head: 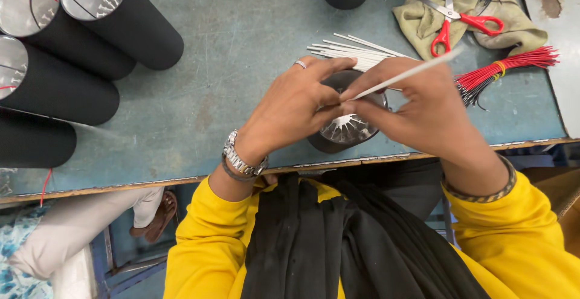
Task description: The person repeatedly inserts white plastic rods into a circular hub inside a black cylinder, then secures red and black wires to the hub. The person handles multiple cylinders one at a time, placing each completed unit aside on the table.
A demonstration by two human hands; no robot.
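A thin white sleeve [406,72] is pinched between thumb and forefinger of the right hand [423,109], its long axis slanting up and to the right – away from the fingers – while its lower tip is met by the closed fingertips of the left hand [296,109]. Directly beneath both hands (at the near table [199,93] edge) the black cylinder [345,131] with its finned metal end is found; the 2 hands are about equally near to it.

I wore a bright yellow long-sleeved garment, its cuffs ending just above both wrists. A black scarf hung down the front of my chest in long folds. My left hand [290,109] carried a silver ring on one finger, with a metal link wristwatch and a thin dark band at the wrist. My right hand [423,109] had a patterned bangle at the wrist.
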